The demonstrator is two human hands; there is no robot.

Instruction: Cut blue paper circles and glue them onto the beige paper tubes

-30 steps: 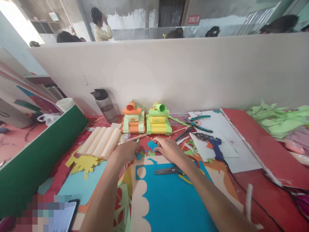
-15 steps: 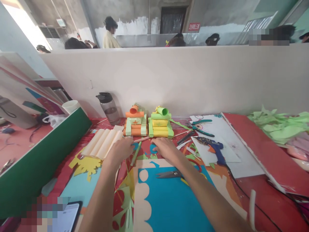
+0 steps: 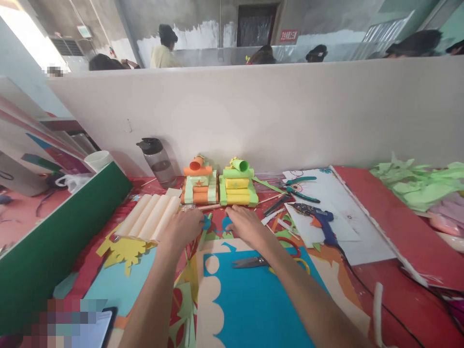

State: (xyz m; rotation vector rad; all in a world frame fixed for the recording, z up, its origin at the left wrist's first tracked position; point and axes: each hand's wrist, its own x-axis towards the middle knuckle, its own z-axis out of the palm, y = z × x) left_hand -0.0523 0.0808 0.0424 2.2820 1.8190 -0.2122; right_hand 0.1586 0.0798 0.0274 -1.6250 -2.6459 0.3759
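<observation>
At the far left, one grey bottle (image 3: 20,176) and one white cup (image 3: 98,160) stand behind a green panel (image 3: 61,246); what the cup holds is hidden. One phone (image 3: 103,325), partly blurred, lies in the near left corner of the red table (image 3: 409,299). Next come one yellow paper cutout (image 3: 126,250) and four cream paper rolls (image 3: 147,217) set side by side, with one dark-lidded water bottle (image 3: 158,164) — partly filled with clear liquid — standing beyond them. The left hand (image 3: 183,228) is just right of the rolls, its fingers pinching one small blue paper piece (image 3: 206,222). Two layered paper models, one orange model (image 3: 200,183) and one yellow-green model (image 3: 238,183), stand side by side against the partition (image 3: 253,111). Nearer, the right hand (image 3: 248,226) has its fingers closed on a second blue piece (image 3: 226,223). Below both hands lies one large blue sheet (image 3: 261,309) with a scalloped left edge, one pair of scissors (image 3: 252,262) resting on it, partly under the right forearm. Rightward are one pair of teal-handled pliers (image 3: 304,195) and one blue glue gun (image 3: 324,222) on white paper (image 3: 366,241) — then a heap of pale green scraps (image 3: 416,186).
</observation>
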